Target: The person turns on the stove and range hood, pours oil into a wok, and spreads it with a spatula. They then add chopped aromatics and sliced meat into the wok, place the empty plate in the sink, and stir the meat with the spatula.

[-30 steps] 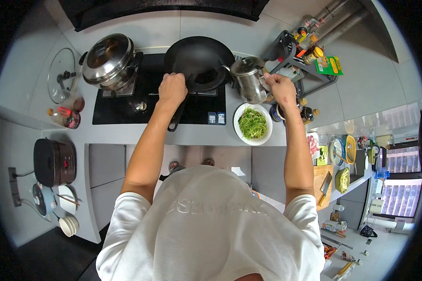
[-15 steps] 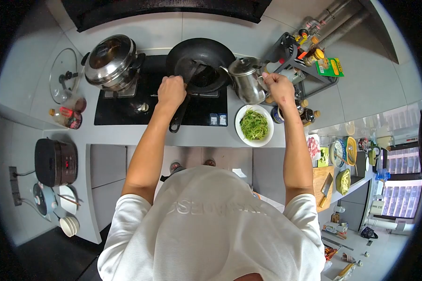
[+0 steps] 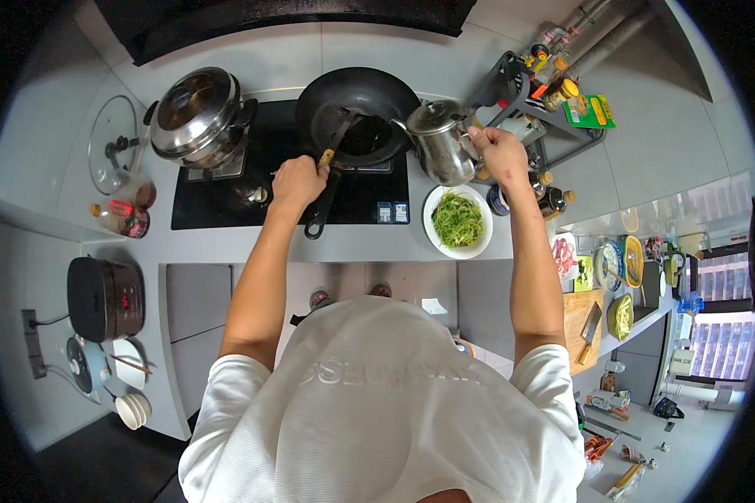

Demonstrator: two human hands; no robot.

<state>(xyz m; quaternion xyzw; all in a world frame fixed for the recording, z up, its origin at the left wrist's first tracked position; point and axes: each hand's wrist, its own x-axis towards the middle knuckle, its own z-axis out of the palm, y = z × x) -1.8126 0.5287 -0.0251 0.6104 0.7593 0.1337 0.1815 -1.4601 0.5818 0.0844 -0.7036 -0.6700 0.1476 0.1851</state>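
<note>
My left hand (image 3: 299, 182) is closed around the wooden handle end of a spatula (image 3: 341, 131). The blade end of this spatula rests inside the black wok (image 3: 323, 88) on the cooktop. A metal kettle (image 3: 445, 155) hangs by its handle from my closed right hand (image 3: 502, 154). It is tilted toward the wok, with its spout at the right rim; I cannot make out a stream. Dark liquid or a shiny surface shows in the wok's bottom. Just below the kettle stands a white plate of shredded green vegetables (image 3: 457, 221).
A lidded steel pot (image 3: 195, 126) sits on the left burner of the black cooktop (image 3: 218, 205). Bottles and a dark rack (image 3: 554, 113) stand at the right. Farther right, a knife (image 3: 590, 325) lies on a cutting board (image 3: 575, 315). A rice cooker (image 3: 105, 299) is at left.
My left hand has moved down toward me with the spatula, and more of its wooden handle shows. The kettle stays tilted at the wok's rim. The view has shifted slightly.
</note>
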